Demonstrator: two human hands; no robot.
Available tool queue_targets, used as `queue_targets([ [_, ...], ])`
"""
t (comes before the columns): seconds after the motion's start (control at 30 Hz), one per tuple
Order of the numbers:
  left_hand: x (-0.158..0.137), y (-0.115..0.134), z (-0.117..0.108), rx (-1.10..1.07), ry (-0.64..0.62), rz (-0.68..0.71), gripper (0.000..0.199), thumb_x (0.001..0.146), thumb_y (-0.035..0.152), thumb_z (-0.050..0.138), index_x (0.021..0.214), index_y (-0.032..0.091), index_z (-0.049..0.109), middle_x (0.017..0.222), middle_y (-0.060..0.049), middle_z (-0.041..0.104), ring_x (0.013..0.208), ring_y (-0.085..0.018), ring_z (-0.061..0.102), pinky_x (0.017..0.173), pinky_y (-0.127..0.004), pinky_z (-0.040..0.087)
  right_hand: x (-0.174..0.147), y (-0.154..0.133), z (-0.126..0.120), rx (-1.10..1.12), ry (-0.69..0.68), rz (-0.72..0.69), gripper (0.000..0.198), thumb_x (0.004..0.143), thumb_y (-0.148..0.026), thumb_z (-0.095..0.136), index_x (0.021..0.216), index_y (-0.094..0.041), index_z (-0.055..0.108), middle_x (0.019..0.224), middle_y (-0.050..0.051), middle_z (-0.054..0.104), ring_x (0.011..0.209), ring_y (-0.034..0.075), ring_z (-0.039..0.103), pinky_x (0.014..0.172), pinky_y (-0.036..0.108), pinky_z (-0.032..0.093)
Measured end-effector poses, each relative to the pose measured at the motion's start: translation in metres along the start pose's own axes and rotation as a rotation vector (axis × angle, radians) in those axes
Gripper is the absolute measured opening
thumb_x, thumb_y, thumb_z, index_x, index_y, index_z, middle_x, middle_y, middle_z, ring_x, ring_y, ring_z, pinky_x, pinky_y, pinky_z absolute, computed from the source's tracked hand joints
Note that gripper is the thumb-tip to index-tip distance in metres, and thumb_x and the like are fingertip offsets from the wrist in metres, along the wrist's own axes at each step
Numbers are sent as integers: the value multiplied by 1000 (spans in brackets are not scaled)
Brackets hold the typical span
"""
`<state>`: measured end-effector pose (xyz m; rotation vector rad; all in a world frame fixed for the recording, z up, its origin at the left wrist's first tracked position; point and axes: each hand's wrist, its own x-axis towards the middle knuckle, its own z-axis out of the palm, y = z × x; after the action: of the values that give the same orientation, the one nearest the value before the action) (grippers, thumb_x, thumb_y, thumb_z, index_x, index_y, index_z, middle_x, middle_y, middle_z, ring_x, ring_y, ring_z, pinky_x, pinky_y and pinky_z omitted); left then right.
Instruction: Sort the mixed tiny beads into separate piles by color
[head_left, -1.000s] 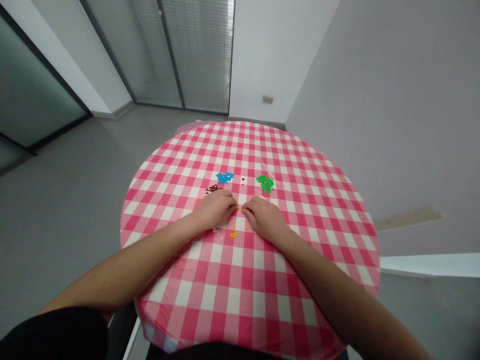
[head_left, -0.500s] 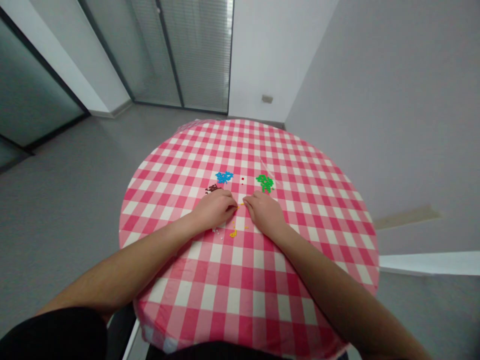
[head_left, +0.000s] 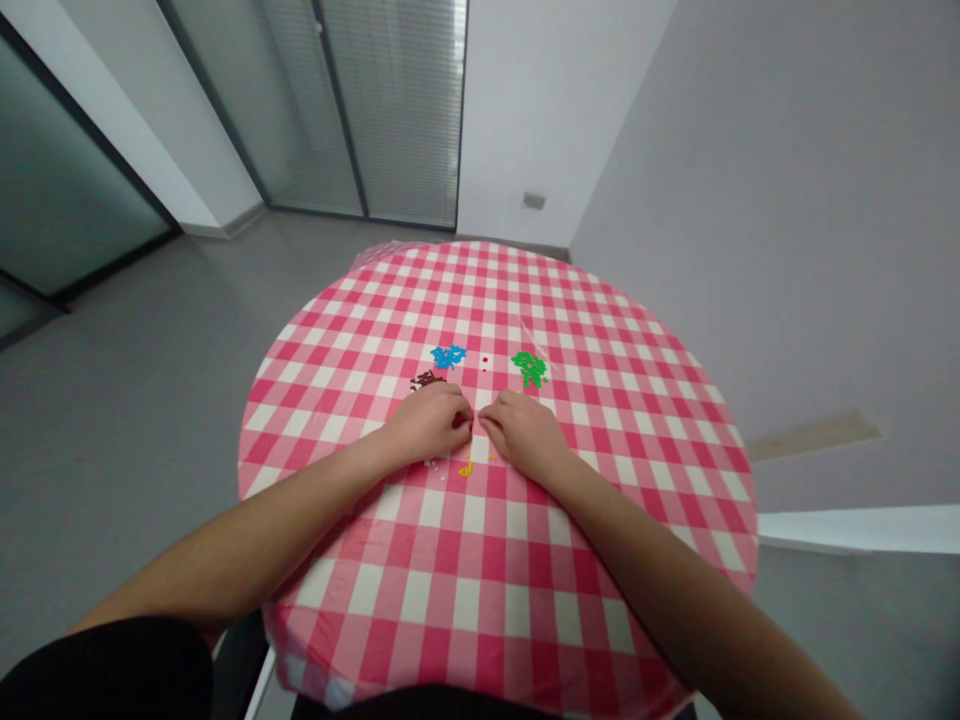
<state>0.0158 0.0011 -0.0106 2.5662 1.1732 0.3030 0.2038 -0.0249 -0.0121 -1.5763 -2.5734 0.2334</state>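
My left hand (head_left: 431,420) is closed in a pinch, thumb and forefinger together. Facing it across a narrow gap, my right hand (head_left: 521,430) pinches too. Whatever sits between the fingertips is hidden or too small to name. Small yellow pieces (head_left: 466,469) lie just nearer to me than the hands. White pieces (head_left: 435,466) are scattered beside my left wrist. Dark brown pieces (head_left: 426,380) lie just beyond my left hand, partly covered by it. Farther out are a pile of blue pieces (head_left: 448,356) and, beyond my right hand, a pile of green pieces (head_left: 530,368).
A round table wears a red-and-white checked cloth (head_left: 600,350). Two tiny red pieces (head_left: 485,360) lie between the blue and green piles. Clear plastic (head_left: 536,340) rests near the green pile. Glass partitions (head_left: 397,110) and a grey wall (head_left: 787,230) stand beyond the table.
My hands have come slightly closer together, the right one moving a little left. Yellow bits that showed between the fingertips are now out of sight.
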Motion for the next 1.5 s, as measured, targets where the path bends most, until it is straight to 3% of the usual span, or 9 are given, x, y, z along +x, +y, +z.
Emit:
queue_targets([
  [0.3,-1,-3,2,12,19,44,25,93,26,53,87,16,76,87,-8,70,89,-22,63,82,-34,48,0,2,2,-30,-28,37,29,103,-25,43,102,-20,72,97,9,66,90,21,62,66,29,40],
  [0.57,-1,-3,3,-12,8,127,21,91,20,56,85,16,77,85,-6,70,84,-21,64,80,-32,47,-2,1,-7,-59,-73,19,28,102,-25,46,98,-19,74,95,9,65,91,20,60,66,28,38],
  [0.8,1,-3,2,0,12,80,21,92,20,57,88,17,77,89,-6,71,89,-21,64,79,-32,47,-5,4,-1,-70,-28,-1,30,102,-26,45,102,-20,74,93,8,64,85,20,58,61,30,36],
  [0.97,2,-5,4,7,26,39,20,93,21,58,90,18,77,90,-6,72,91,-22,64,81,-32,48,-8,10,-4,-14,36,71,28,102,-27,47,110,-22,73,98,7,64,90,19,60,67,29,39],
  [1.33,12,-10,14,59,114,50,20,93,21,59,88,18,78,86,-6,72,88,-22,64,80,-33,48,-11,5,-8,-37,-30,-24,32,102,-29,45,96,-19,75,90,7,64,87,18,59,65,29,37],
  [1.5,15,-11,15,66,138,48,19,93,22,60,87,18,77,84,-6,71,87,-23,64,79,-34,47,-10,4,-7,-30,-26,-11,31,102,-30,46,101,-20,75,91,7,64,85,18,59,63,28,36],
])
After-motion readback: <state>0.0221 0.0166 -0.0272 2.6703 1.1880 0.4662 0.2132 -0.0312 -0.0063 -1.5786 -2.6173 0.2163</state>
